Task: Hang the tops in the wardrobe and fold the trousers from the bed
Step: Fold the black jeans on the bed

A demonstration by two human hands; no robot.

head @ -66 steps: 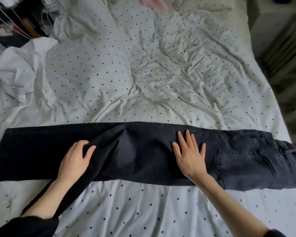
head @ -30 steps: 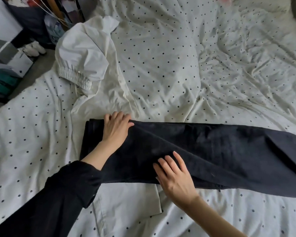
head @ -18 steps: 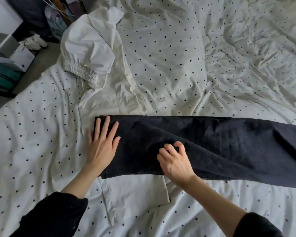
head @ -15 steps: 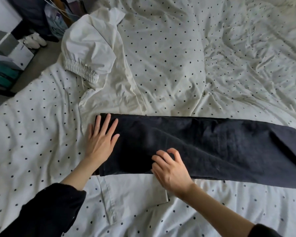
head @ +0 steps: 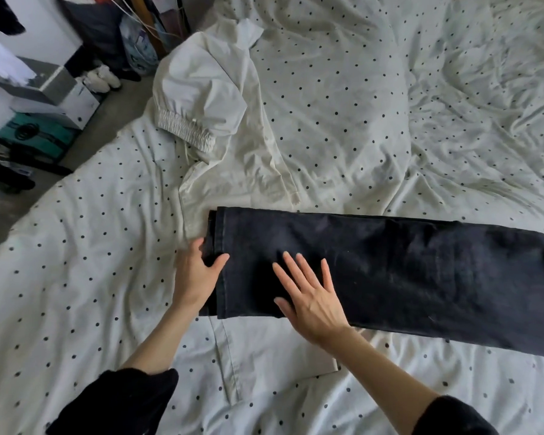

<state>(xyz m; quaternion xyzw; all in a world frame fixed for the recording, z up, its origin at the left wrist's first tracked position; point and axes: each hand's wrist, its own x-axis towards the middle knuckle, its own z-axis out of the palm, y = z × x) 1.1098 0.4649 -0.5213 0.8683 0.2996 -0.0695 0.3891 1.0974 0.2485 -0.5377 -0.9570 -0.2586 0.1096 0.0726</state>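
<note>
Trousers of black denim point(head: 390, 271) lie flat across the bed with the white, black-dotted cover point(head: 358, 105), legs stacked into one long band running off the right edge. My left hand point(head: 195, 277) grips the hem end, thumb on top and fingers curled under the cloth. My right hand point(head: 314, 302) rests flat on the denim just beside it, fingers straight and spread. I see a crumpled white top with an elastic cuff point(head: 208, 98) beyond the hem, part of it running under the trousers. Boxes point(head: 54, 98) sit on the floor at left.
</note>
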